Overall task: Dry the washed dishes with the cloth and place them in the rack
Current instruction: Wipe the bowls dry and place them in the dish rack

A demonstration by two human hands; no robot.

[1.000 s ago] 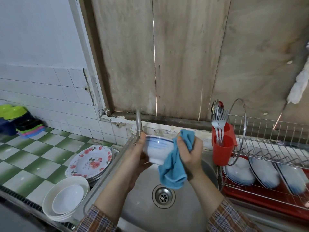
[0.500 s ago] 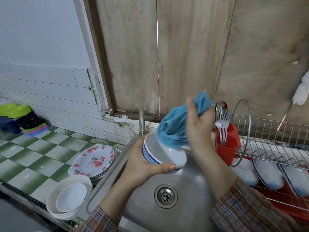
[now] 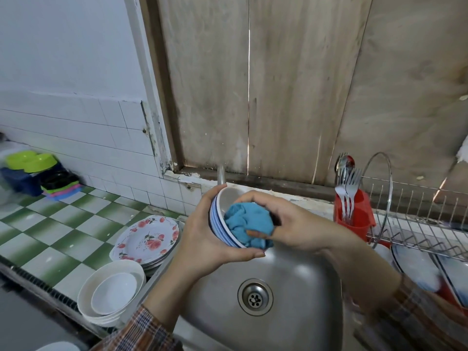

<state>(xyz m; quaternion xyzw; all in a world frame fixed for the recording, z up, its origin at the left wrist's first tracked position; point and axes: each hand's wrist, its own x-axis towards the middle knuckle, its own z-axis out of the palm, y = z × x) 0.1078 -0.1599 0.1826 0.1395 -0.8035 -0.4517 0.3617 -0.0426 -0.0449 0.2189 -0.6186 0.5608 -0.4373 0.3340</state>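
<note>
Head view: my left hand (image 3: 202, 239) cups the blue-striped white ceramic bowl (image 3: 226, 198) from outside. My right hand (image 3: 298, 224), above the rim moments ago, now clutches the bunched blue cloth (image 3: 249, 221) inside it. Interior drying begun; steel wire rack (image 3: 417, 219) lies right of it.

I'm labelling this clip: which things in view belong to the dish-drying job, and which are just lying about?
Job: blue-striped white bowl, left hand, blue cloth, right hand, metal wire dish rack, stacked white bowls, rose-patterned plates.
Lying about: red plastic cutlery holder, stacked green and blue plastic containers.
</note>
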